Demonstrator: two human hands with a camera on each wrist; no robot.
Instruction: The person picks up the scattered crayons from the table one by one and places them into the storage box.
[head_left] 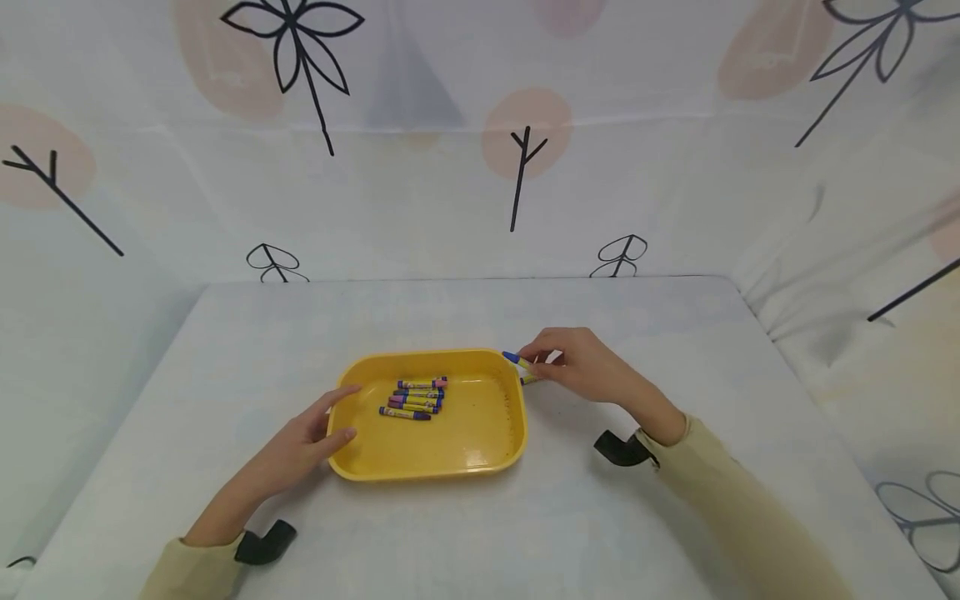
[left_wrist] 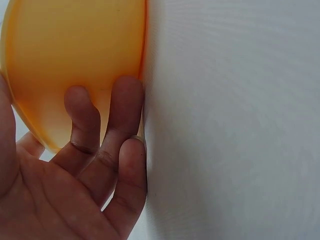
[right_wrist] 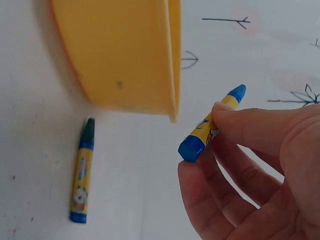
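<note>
A yellow tray (head_left: 457, 454) stands on the white-covered table, with several yellow-wrapped crayons (head_left: 406, 413) lying side by side inside it. My left hand (head_left: 303, 442) grips the tray's left end. Its thumb and a finger reach over the rim, and other fingers (left_wrist: 127, 102) lie against the outer wall. Beyond the tray's right end, my right hand (head_left: 581, 364) pinches a blue crayon (right_wrist: 202, 132) between thumb and fingers, above the table. A dark green crayon (right_wrist: 82, 175) lies on the table outside the tray, below this hand; in the head view the hand partly hides it.
White cloth (head_left: 420, 208) printed with plants and pale shapes hangs behind the table and along its sides. A black wrist mount (head_left: 266, 543) sits at the left sleeve, another black mount (head_left: 624, 448) at the right. The white tabletop (head_left: 465, 542) surrounds the tray.
</note>
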